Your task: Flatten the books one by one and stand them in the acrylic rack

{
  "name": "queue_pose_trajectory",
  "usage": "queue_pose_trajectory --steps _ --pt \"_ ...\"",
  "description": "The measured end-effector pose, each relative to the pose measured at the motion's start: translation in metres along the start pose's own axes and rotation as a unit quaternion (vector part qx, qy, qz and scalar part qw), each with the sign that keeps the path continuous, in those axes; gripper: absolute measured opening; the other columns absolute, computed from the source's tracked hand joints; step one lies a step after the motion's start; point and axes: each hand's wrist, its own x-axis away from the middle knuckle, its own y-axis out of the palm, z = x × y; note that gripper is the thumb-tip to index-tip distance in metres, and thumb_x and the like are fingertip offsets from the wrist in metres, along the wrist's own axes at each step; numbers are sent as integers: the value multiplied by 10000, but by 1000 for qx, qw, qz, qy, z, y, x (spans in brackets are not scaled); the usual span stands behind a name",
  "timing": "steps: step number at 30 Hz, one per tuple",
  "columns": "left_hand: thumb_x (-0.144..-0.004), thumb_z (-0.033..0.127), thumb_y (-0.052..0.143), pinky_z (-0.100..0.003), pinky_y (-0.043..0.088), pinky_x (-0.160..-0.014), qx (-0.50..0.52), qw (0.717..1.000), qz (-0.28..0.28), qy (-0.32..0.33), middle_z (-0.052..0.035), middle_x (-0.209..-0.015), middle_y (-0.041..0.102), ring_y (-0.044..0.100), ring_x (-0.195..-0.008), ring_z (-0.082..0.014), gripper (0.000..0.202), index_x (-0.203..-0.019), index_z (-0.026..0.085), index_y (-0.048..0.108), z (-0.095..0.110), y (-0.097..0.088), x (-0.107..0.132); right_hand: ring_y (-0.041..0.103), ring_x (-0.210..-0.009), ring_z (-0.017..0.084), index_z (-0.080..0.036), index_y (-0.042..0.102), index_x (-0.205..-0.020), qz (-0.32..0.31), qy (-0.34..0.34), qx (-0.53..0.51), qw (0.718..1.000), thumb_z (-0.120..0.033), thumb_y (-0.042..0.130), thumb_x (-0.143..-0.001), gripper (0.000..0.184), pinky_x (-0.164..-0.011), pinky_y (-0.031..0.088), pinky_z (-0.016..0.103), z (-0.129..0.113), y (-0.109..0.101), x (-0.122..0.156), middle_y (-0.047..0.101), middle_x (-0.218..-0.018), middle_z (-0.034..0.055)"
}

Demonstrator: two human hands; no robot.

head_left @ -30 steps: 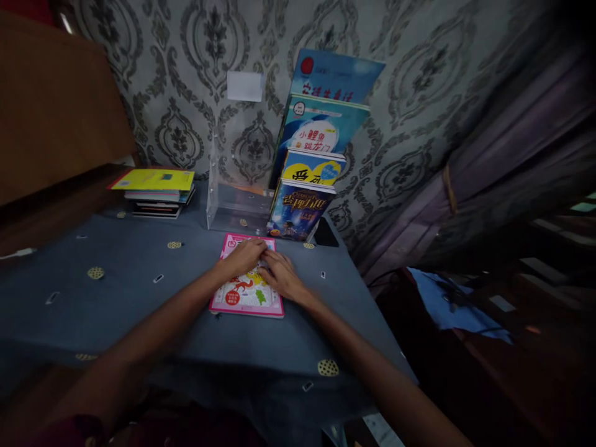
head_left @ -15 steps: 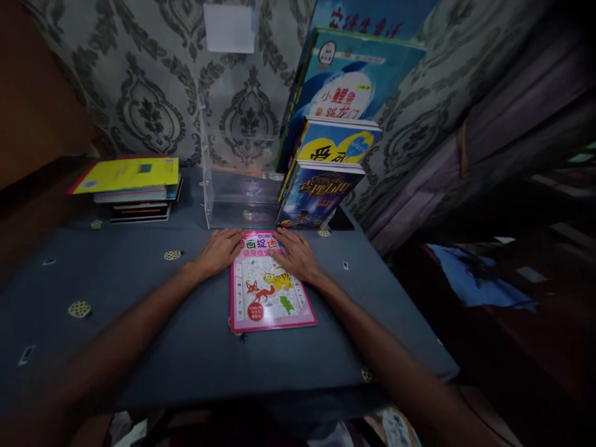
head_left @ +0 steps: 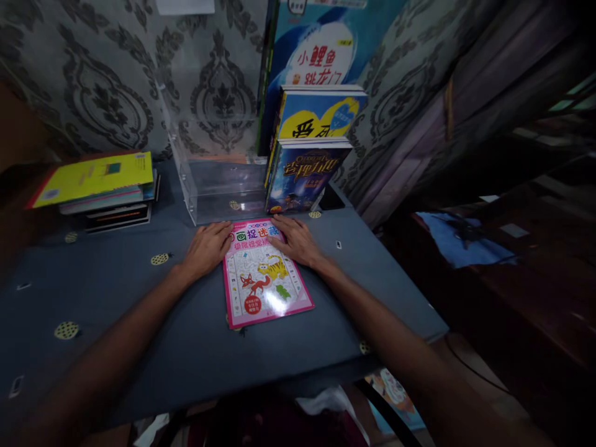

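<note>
A pink-bordered picture book (head_left: 265, 273) lies flat on the table, its cover showing a red fox, a yellow striped cat and a green figure. My left hand (head_left: 208, 248) rests palm down along the book's upper left edge, fingertips touching the cover. At the upper right corner, my right hand (head_left: 295, 241) lies flat with its thumb and fingers over the cover. Both hands have their fingers stretched out, and neither grips the book. Just beyond the book's top edge stands a transparent stepped rack (head_left: 190, 195), with a dark blue book (head_left: 302, 180) in its front tier.
Behind in the rack are a yellow and blue book (head_left: 316, 115) and a tall teal book (head_left: 321, 37). A stack of books topped by a yellow one (head_left: 100, 177) sits on the left of the table (head_left: 186, 347). Patterned curtain hangs behind; blue cloth (head_left: 460, 239) lies off to the right.
The camera view has tilted down and shifted, so the rack and books appear higher and further left. Both hands stay on the book, which lies in the same place by the rack.
</note>
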Motion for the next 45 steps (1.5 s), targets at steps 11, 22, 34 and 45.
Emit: queue_pose_trajectory --steps 11,22,34,45 --pt "-1022 321 390 -493 505 -995 3 1000 20 6 -121 -1371 640 595 -1236 -297 411 -1327 222 647 0 1 1 427 -1467 298 -217 491 -1504 -20 -12 14 1000 -533 424 -1019 583 -1206 299 571 0 -1 1 466 -1582 104" --pt "-1038 342 367 -492 482 -997 -16 1000 10 2 -126 -1261 656 592 -1153 -297 413 -1316 194 635 4 -1 4 314 -1527 302 -194 351 -1579 -73 -54 5 996 -598 296 -1037 678 -1233 225 579 9 -7 6 341 -1653 114" --pt "-1028 256 373 -482 480 -1000 -40 998 -25 -30 -164 -1277 637 583 -1172 -302 377 -1242 127 655 24 -13 2 360 -1506 306 -207 439 -1530 -76 -115 -44 989 -577 329 -1034 628 -1219 271 602 21 -17 28 431 -1606 115" --pt "-1012 142 422 -481 481 -1008 -53 996 -70 24 -184 -1343 617 568 -1220 -316 352 -1313 77 592 74 -23 -2 385 -1494 297 -175 485 -1496 -76 -136 -58 986 -480 422 -1034 557 -1214 288 577 22 -21 35 462 -1583 135"
